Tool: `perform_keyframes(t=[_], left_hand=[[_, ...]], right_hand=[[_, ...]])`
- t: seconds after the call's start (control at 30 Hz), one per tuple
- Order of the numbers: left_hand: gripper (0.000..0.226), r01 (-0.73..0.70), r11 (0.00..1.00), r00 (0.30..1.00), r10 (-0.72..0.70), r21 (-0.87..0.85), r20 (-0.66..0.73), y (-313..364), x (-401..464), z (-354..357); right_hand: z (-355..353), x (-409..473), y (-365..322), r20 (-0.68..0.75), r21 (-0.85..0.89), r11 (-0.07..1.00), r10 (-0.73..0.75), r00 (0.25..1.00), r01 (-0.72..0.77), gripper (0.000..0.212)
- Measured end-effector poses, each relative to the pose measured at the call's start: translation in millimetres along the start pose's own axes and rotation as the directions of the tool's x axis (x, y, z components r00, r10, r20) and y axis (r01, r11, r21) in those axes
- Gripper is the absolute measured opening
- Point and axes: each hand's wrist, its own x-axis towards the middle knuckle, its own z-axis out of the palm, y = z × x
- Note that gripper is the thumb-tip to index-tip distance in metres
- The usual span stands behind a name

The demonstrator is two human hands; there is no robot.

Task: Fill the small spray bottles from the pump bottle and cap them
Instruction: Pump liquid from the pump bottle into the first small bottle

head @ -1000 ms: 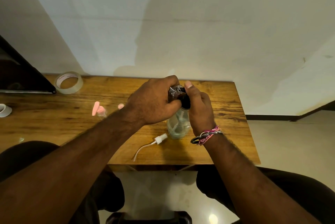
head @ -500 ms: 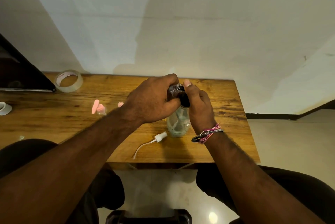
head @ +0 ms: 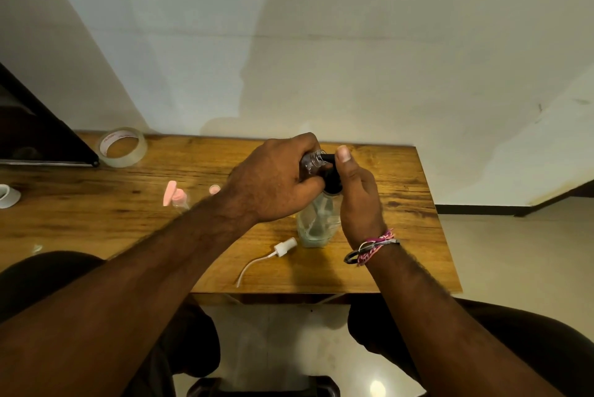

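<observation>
Head view: my left hand [head: 276,178] gripped one small clear uncapped spray bottle [head: 312,162], neck at the black pump head [head: 331,173] of the one clear pump bottle [head: 318,223] standing on the wooden table [head: 401,203]. My right hand [head: 356,197] wrapped the pump, thumb on top. Filling looked underway. One white spray cap with tube [head: 284,247] lay loose, capping left. One other small bottle with pink cap [head: 176,197] at left; fill state unclear.
</observation>
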Motion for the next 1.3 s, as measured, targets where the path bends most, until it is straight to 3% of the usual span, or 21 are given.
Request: perform_keyframes(t=[0.13, 0.4, 0.83, 1.03, 1.3], left_hand=[[0.018, 0.002, 1.0, 1.0, -0.002, -0.003, -0.009, -1, 0, 0], [0.017, -0.025, 1.0, 1.0, 0.025, 0.005, 0.01, -2, -1, 3], [0.019, -0.022, 1.0, 1.0, 0.022, -0.001, 0.013, -2, -3, 2], [0.018, -0.015, 1.0, 1.0, 0.015, -0.001, -0.004, 0, -2, -1], [0.023, -0.008, 1.0, 1.0, 0.008, 0.001, 0.007, 2, -2, 1]], right_hand=[[4, 3, 1, -0.044, -0.006, 0.999, 0.041, 0.998, -0.042, 0.07], [7, 3, 2, -0.074, 0.015, 1.0, 0.012, 0.997, -0.011, 0.076], [3, 9, 4, 0.024, 0.03, 0.999, 0.038, 0.999, -0.039, 0.073], [-4, 7, -8, 0.089, 0.017, 0.993, 0.115, 0.989, -0.117, 0.042], [-3, 2, -7, 0.097, 0.056, 0.992, 0.11, 0.989, -0.115, 0.045]])
